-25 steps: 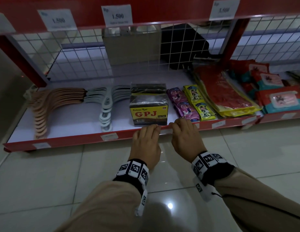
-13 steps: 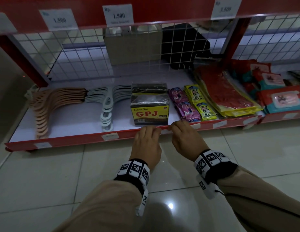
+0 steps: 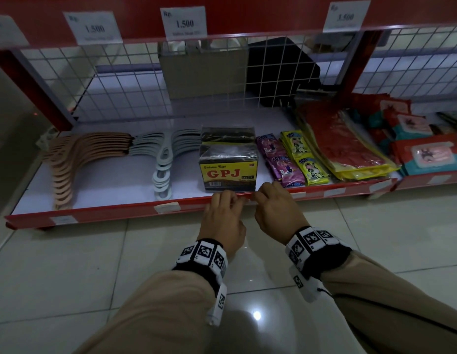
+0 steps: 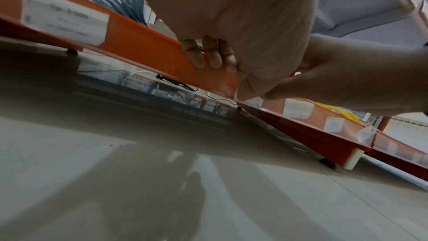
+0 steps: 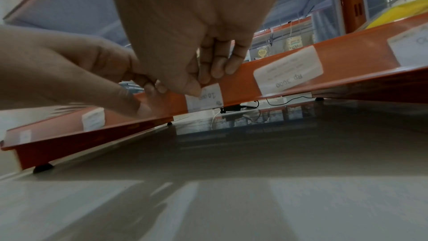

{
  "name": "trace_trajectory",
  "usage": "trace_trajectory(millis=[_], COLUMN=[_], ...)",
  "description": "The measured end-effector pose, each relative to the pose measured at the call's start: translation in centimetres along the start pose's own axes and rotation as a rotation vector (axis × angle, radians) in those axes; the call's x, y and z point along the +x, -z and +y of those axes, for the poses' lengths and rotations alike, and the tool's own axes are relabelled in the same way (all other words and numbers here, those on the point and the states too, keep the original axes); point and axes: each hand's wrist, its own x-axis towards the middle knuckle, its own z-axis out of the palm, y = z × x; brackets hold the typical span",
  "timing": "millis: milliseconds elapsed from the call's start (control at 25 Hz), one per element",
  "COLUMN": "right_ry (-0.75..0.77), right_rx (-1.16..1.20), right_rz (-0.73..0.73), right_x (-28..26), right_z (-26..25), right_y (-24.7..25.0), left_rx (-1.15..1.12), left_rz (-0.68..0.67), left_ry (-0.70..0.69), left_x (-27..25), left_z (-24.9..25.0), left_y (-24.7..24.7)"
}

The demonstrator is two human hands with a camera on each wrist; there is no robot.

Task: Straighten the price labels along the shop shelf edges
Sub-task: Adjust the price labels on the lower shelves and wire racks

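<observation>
The bottom shelf's red front edge [image 3: 120,209] carries several small white price labels. Both hands meet on it just below the GPJ box [image 3: 227,172]. My right hand [image 3: 263,194] pinches the top corner of a small label marked 10.000 [image 5: 208,98] between thumb and fingers [image 5: 216,70]. My left hand [image 3: 230,198] grips the shelf edge [image 4: 148,50] just left of that label, fingers [image 4: 199,56] curled over the top and thumb on the front. In the head view the hands hide this label.
Other labels sit along the edge: one [image 3: 166,207] to the left, a Rp 3000 label [image 5: 288,70] to the right. Hangers [image 3: 76,159], sachets [image 3: 298,159] and packets [image 3: 350,144] lie on the shelf. Larger price cards [image 3: 183,23] hang on the upper shelf. Glossy tiled floor [image 3: 69,277] lies below.
Both hands' fingers lay flat over the shelf edge a second ago; they have since curled and drawn closer together, hiding the label that showed between them.
</observation>
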Motion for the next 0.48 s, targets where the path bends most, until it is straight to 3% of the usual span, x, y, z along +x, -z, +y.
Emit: trace_trajectory(millis=[240,480], right_ry=[0.017,-0.023], right_rx=[0.000,-0.022], right_rz=[0.029,-0.059], right_x=[0.01,0.53], right_z=[0.38,0.11], right_y=[0.14,-0.11], left_rx=[-0.032,-0.044], left_rz=[0.015,0.013], left_ry=[-0.005,-0.019], left_x=[0.30,0.25], left_z=[-0.12,-0.32], left_y=[0.11,0.12])
